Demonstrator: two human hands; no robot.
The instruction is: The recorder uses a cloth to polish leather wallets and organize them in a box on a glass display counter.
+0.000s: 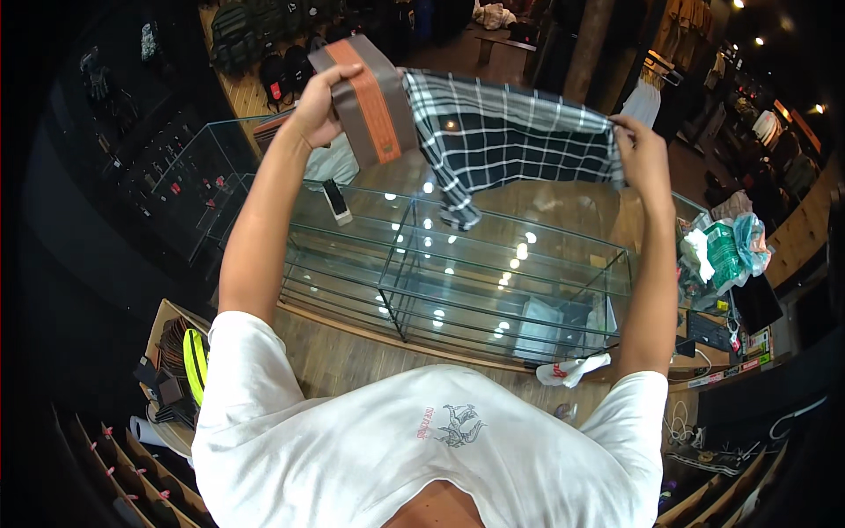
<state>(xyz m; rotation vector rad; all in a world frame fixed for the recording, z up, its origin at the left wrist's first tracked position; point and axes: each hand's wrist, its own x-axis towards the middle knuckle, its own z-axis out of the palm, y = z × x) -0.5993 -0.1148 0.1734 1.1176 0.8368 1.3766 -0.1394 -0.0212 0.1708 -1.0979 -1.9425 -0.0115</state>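
My left hand point(319, 113) is raised and closed on a brown box point(363, 106) with an orange band down its face. The thumb lies over the near face, and the other fingers are mostly hidden behind the box. A black-and-white checked cloth point(519, 132) stretches from the box's right edge across to my right hand point(645, 158). That hand pinches the cloth's right end. The left end of the cloth meets the box, and a loose corner dangles below it. Whether my left fingers also grip the cloth is hidden.
Below the cloth stands a long glass display counter point(493, 264). A phone-shaped object point(336, 202) lies on its left part. Green and white plastic packages point(726, 251) are heaped at the right end. Backpacks point(233, 40) hang at the far left; a wooden bin point(167, 321) stands nearer.
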